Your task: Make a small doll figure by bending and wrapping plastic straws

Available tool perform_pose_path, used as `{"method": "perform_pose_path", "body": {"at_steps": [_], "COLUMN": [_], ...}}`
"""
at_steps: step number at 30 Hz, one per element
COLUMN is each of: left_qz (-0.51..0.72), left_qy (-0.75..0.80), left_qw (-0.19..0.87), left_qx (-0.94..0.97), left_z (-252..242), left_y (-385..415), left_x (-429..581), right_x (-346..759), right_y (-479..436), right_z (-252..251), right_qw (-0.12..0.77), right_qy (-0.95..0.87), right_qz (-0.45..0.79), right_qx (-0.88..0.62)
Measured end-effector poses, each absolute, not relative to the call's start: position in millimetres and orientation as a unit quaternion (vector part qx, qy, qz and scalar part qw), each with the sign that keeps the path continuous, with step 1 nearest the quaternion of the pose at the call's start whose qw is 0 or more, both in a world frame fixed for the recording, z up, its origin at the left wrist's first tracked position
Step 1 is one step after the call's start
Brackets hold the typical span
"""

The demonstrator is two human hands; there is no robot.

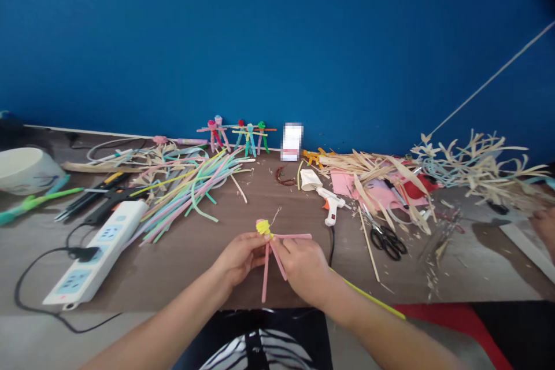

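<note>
Both my hands pinch a small pink stick figure point(272, 257) just above the brown table point(186, 254). My left hand point(237, 255) grips it from the left, near its yellow head point(263, 226). My right hand point(303, 266) holds it from the right, below a pink arm that sticks out sideways. Two pink legs hang down between my hands. A thin wire curls up from the head.
A pile of coloured strips point(186, 188) and a white power strip point(97, 251) lie at left. Finished figures point(243, 136) stand by the blue wall. A white glue gun point(330, 205), black scissors point(388, 240) and straw scraps point(390, 176) lie at right. Another person's hand point(545, 225) shows far right.
</note>
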State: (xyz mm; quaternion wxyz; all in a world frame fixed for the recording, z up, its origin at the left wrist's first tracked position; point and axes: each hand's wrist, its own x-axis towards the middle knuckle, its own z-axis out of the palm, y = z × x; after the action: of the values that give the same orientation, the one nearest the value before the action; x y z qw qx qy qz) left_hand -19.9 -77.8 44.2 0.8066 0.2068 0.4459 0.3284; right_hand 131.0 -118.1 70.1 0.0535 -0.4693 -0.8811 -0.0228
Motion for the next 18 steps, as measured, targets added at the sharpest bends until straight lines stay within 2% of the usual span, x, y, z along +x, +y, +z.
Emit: {"method": "perform_pose_path", "body": {"at_steps": [6, 9, 13, 18], "left_qz": [0.356, 0.390, 0.409, 0.375], "left_qy": [0.465, 0.457, 0.415, 0.382], "left_qw": [0.783, 0.770, 0.777, 0.796], "left_qx": [0.209, 0.215, 0.241, 0.282], "left_z": [41.7, 41.1, 41.7, 45.9], "left_y": [-76.9, -77.1, -78.1, -78.4], "left_x": [-16.6, -13.6, -11.8, -15.5], "right_x": [126.4, 125.3, 130.0, 142.0], "right_y": [-119.3, -119.8, -115.2, -99.9], "right_z": [69.8, 68.7, 65.9, 56.5], "right_qw": [0.039, 0.047, 0.157, 0.283], "right_qy": [-0.882, -0.869, -0.817, -0.697], "right_qz": [-0.042, -0.014, 0.109, 0.343], "right_qx": [-0.468, -0.493, -0.544, -0.563]}}
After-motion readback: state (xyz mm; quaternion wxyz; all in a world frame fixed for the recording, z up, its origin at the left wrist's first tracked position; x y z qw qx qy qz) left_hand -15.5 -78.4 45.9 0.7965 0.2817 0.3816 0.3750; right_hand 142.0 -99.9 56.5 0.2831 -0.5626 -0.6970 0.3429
